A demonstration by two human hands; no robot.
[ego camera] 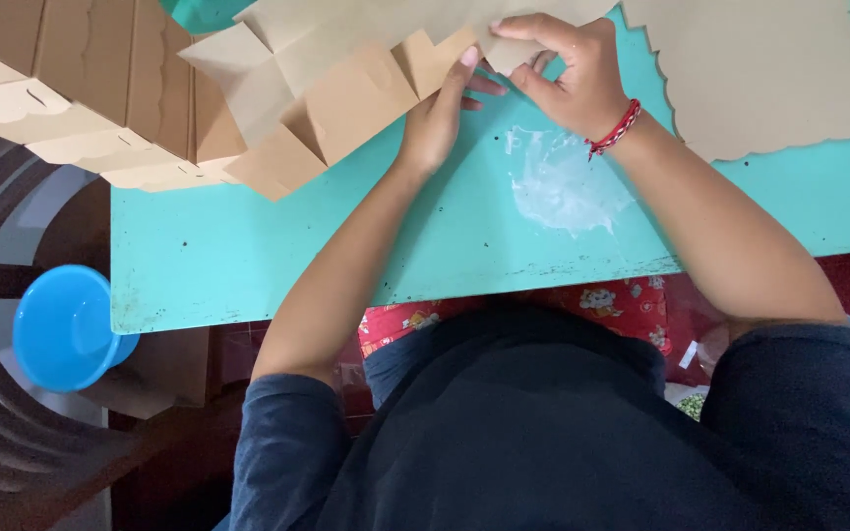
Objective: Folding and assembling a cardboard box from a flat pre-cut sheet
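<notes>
Head camera looks steeply down, close above the turquoise table [248,246].

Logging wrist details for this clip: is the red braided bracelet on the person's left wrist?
No. The red bracelet sits on the wrist of the right hand, while the left hand has a bare wrist.

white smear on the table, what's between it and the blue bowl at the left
In the head view, bare turquoise table and the person's left forearm lie between the white smear and the blue bowl, which sits off the table's edge.
</notes>
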